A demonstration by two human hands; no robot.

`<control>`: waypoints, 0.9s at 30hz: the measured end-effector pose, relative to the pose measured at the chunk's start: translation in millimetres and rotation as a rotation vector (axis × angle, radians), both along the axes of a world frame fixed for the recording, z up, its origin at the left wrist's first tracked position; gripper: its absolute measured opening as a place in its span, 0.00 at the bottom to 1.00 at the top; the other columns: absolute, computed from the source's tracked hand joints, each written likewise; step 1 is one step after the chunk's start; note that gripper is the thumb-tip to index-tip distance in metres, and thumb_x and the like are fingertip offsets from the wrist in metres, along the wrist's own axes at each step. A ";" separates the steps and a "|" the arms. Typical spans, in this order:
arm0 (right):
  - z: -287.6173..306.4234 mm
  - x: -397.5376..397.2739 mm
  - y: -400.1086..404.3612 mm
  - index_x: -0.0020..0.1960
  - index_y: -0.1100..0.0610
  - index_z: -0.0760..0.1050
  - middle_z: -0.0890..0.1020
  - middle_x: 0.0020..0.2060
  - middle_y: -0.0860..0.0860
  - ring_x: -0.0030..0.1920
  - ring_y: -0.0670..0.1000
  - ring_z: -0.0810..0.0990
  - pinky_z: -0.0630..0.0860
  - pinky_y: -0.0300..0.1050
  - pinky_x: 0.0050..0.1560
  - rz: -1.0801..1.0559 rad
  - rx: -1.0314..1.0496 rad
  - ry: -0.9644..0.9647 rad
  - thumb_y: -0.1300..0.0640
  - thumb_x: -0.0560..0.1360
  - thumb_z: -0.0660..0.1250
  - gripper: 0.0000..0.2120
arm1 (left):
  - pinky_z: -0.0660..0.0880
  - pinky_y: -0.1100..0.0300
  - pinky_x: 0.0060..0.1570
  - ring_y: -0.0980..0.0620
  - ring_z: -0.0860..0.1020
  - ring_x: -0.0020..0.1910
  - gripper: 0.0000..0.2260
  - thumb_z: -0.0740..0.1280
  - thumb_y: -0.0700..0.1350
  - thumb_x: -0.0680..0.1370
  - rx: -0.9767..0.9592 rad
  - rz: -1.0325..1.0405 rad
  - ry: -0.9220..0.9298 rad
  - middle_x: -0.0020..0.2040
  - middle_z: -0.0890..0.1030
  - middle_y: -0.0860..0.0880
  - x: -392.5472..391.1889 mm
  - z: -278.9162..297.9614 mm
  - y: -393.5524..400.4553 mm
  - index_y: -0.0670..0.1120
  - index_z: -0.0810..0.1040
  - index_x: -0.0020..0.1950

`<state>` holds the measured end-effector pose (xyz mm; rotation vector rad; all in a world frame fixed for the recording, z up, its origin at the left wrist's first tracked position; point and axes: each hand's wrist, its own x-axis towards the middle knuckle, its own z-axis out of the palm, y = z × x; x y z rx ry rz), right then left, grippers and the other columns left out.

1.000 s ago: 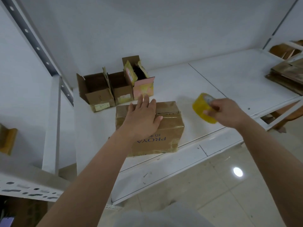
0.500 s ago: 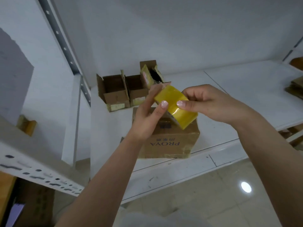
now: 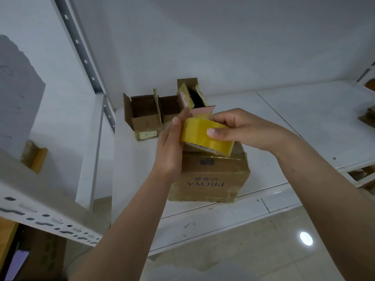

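Note:
A yellow roll of packing tape (image 3: 199, 134) is held in the air between both hands, just above a closed brown cardboard box printed PROYA (image 3: 211, 179). My right hand (image 3: 243, 128) grips the roll from the right, thumb across its outer face. My left hand (image 3: 172, 147) holds its left side, with the thumb and fingers at the roll's edge. The box stands on the white shelf (image 3: 284, 122) near its front edge. Part of the roll's lower rim and the box's top are hidden by my hands.
Three small open cardboard boxes (image 3: 146, 116) stand in a row at the back of the shelf, the right one pink-fronted. A perforated metal upright (image 3: 81, 53) rises at the left. Flattened cardboard (image 3: 368, 116) lies at the far right. Tiled floor shows below.
My left hand left the box top and rose to the tape roll. My right hand carried the roll leftward over the box; both hands now hold it, turned slightly.

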<state>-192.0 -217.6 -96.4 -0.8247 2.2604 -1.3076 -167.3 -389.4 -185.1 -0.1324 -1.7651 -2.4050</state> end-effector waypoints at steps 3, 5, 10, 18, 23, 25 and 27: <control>-4.8 -6.8 12.0 0.47 0.55 0.80 0.84 0.41 0.46 0.44 0.46 0.83 0.76 0.38 0.47 0.040 -0.013 -0.125 0.54 0.73 0.69 0.06 | 0.75 0.59 0.57 0.55 0.78 0.62 0.16 0.52 0.54 0.83 0.023 0.020 0.020 0.61 0.81 0.55 -1.2 -1.1 -1.1 0.58 0.74 0.66; -4.0 -11.5 16.8 0.43 0.50 0.83 0.84 0.39 0.44 0.43 0.43 0.82 0.76 0.35 0.45 0.026 -0.088 -0.126 0.55 0.73 0.66 0.07 | 0.75 0.57 0.59 0.55 0.78 0.63 0.16 0.51 0.52 0.85 0.031 0.040 0.020 0.61 0.81 0.56 -1.0 -1.3 0.4 0.57 0.73 0.67; 3.4 -21.7 28.3 0.41 0.54 0.85 0.84 0.35 0.49 0.38 0.47 0.83 0.77 0.38 0.38 -0.031 -0.242 -0.198 0.55 0.70 0.65 0.09 | 0.69 0.48 0.69 0.53 0.77 0.64 0.16 0.52 0.49 0.85 0.078 0.121 -0.047 0.61 0.81 0.52 1.7 1.9 8.5 0.54 0.79 0.61; 5.2 -23.1 31.9 0.39 0.53 0.85 0.86 0.37 0.55 0.37 0.53 0.84 0.80 0.48 0.43 -0.151 -0.002 -0.091 0.35 0.57 0.72 0.23 | 0.67 0.52 0.65 0.58 0.78 0.61 0.15 0.55 0.49 0.84 0.306 0.174 -0.158 0.58 0.83 0.54 -0.2 5.2 -1.8 0.49 0.79 0.63; 6.8 -15.5 27.2 0.48 0.53 0.84 0.86 0.41 0.51 0.42 0.52 0.86 0.80 0.44 0.47 -0.125 0.076 -0.040 0.36 0.60 0.69 0.25 | 0.67 0.55 0.69 0.57 0.76 0.64 0.16 0.52 0.49 0.85 0.226 0.185 -0.140 0.61 0.81 0.53 1.8 6.2 -10.5 0.51 0.78 0.63; 9.2 -11.6 19.0 0.42 0.50 0.85 0.86 0.37 0.45 0.39 0.46 0.85 0.79 0.36 0.38 -0.113 0.093 -0.037 0.37 0.63 0.70 0.18 | 0.66 0.58 0.70 0.59 0.76 0.64 0.14 0.53 0.50 0.85 0.123 0.211 -0.136 0.61 0.81 0.55 5.1 6.0 -22.5 0.55 0.79 0.59; 9.7 -7.4 8.3 0.31 0.45 0.83 0.82 0.31 0.33 0.33 0.37 0.82 0.73 0.28 0.31 -0.099 0.087 -0.024 0.42 0.66 0.71 0.09 | 0.66 0.60 0.68 0.61 0.75 0.64 0.13 0.57 0.56 0.82 -0.006 0.240 -0.173 0.62 0.80 0.58 12.4 2.9 -35.3 0.59 0.80 0.59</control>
